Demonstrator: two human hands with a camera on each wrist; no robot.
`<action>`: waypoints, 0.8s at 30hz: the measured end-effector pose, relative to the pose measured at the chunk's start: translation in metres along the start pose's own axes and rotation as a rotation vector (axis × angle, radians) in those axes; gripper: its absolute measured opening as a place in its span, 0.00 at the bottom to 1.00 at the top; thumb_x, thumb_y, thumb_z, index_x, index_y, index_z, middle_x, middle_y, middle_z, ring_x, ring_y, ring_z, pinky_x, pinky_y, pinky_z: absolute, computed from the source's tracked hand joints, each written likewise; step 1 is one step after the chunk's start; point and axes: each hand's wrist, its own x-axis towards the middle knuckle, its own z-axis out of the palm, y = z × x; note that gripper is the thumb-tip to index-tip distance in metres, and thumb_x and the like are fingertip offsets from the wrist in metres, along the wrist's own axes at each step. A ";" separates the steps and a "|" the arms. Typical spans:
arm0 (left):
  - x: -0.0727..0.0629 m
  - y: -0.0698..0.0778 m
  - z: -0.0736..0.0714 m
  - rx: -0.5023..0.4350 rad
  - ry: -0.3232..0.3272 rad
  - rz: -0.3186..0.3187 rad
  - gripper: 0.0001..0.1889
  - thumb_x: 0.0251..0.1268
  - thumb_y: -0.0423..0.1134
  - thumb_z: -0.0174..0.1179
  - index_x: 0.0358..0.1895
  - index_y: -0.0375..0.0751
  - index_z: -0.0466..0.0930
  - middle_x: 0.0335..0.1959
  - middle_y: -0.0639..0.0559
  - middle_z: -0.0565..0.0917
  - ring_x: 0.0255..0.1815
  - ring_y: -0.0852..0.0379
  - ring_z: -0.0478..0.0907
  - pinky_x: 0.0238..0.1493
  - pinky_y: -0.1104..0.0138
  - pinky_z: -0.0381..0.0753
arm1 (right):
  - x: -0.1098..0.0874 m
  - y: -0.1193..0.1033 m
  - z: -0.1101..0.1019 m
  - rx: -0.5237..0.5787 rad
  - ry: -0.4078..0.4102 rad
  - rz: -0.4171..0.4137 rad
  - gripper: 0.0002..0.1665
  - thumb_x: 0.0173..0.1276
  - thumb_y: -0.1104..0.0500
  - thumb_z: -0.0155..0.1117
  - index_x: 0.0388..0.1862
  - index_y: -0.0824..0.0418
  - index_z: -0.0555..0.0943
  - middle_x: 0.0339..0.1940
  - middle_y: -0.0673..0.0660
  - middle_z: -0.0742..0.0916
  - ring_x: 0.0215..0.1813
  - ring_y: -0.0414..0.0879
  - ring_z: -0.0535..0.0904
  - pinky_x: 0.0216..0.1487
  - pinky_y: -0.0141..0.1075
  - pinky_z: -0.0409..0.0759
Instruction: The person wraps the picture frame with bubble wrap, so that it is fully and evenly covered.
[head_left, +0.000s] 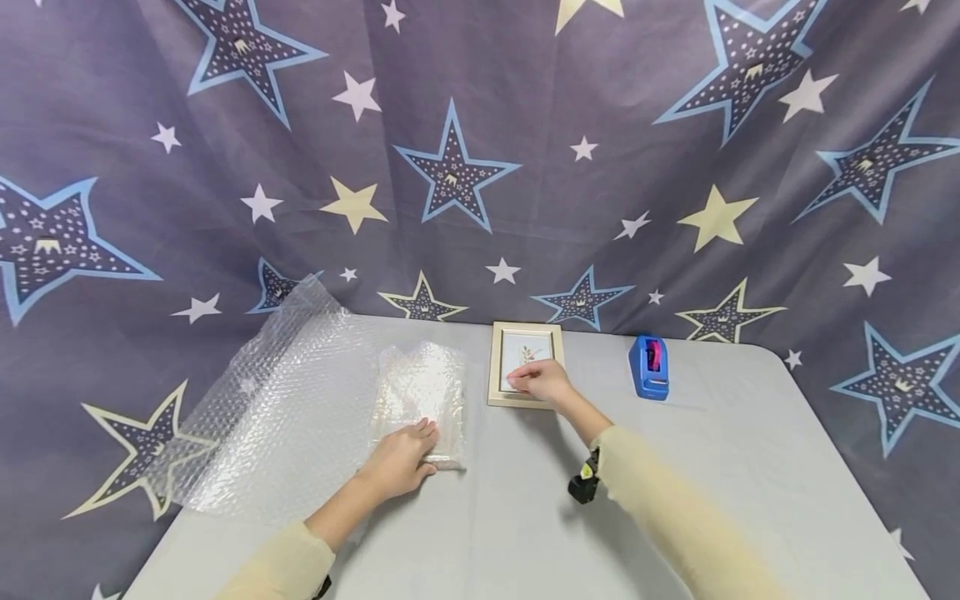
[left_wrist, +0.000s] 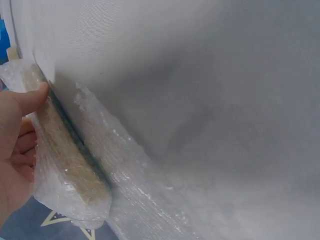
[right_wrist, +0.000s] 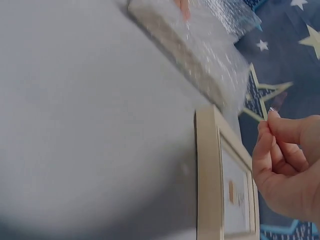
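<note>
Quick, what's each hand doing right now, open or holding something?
Left hand: holding the bubble-wrapped package, thumb at its edge.
Right hand: closed, pinching what looks like a small clear strip.

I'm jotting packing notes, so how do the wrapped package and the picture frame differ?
The wrapped package is covered in clear bubble wrap; the picture frame is bare. The left hand touches the wrapped package; in the head view the right hand hides part of the picture frame. The wrapped package's outline looks larger than the picture frame's. Both lie flat.
</note>
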 end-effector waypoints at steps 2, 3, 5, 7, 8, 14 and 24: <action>0.001 0.000 -0.001 0.012 0.000 0.001 0.28 0.51 0.46 0.70 0.55 0.33 0.79 0.58 0.39 0.81 0.61 0.44 0.78 0.62 0.56 0.79 | 0.003 -0.007 0.013 -0.019 -0.018 -0.027 0.09 0.59 0.64 0.70 0.38 0.68 0.87 0.31 0.59 0.90 0.24 0.33 0.79 0.32 0.28 0.84; 0.001 0.001 -0.002 0.017 0.000 0.001 0.28 0.51 0.46 0.70 0.55 0.34 0.79 0.58 0.40 0.82 0.61 0.44 0.79 0.61 0.56 0.79 | 0.005 -0.012 0.019 -0.029 -0.026 -0.040 0.09 0.59 0.64 0.70 0.37 0.68 0.87 0.30 0.59 0.90 0.23 0.34 0.78 0.31 0.28 0.84; 0.002 0.001 -0.003 0.025 -0.007 -0.002 0.28 0.51 0.47 0.70 0.54 0.34 0.79 0.58 0.40 0.82 0.61 0.44 0.79 0.61 0.56 0.79 | 0.007 -0.019 0.031 -0.049 -0.043 -0.073 0.08 0.59 0.64 0.69 0.36 0.67 0.87 0.29 0.58 0.90 0.23 0.36 0.79 0.30 0.27 0.83; 0.003 0.001 -0.003 0.027 -0.015 -0.005 0.28 0.51 0.47 0.70 0.54 0.35 0.79 0.58 0.40 0.82 0.61 0.44 0.79 0.61 0.56 0.79 | 0.010 -0.025 0.042 -0.088 -0.056 -0.112 0.07 0.59 0.63 0.69 0.35 0.66 0.87 0.27 0.58 0.90 0.22 0.35 0.78 0.28 0.26 0.81; 0.003 0.001 -0.003 0.026 -0.018 -0.005 0.28 0.51 0.47 0.70 0.54 0.35 0.79 0.58 0.40 0.82 0.61 0.44 0.79 0.61 0.56 0.79 | 0.012 -0.027 0.047 -0.110 -0.066 -0.133 0.07 0.59 0.62 0.69 0.35 0.65 0.87 0.27 0.58 0.89 0.22 0.35 0.77 0.27 0.25 0.79; 0.004 0.000 -0.002 0.026 -0.024 0.017 0.27 0.49 0.46 0.72 0.51 0.36 0.80 0.57 0.40 0.82 0.60 0.43 0.79 0.60 0.55 0.80 | 0.020 -0.039 0.071 -0.251 -0.126 -0.279 0.06 0.59 0.60 0.70 0.32 0.63 0.88 0.27 0.58 0.89 0.21 0.32 0.71 0.23 0.22 0.71; 0.004 0.001 -0.005 0.016 -0.039 0.006 0.28 0.48 0.46 0.72 0.53 0.34 0.81 0.57 0.39 0.82 0.60 0.43 0.79 0.60 0.55 0.79 | 0.020 -0.056 0.100 -0.440 -0.179 -0.400 0.04 0.56 0.60 0.72 0.27 0.61 0.88 0.25 0.56 0.90 0.22 0.34 0.75 0.26 0.21 0.73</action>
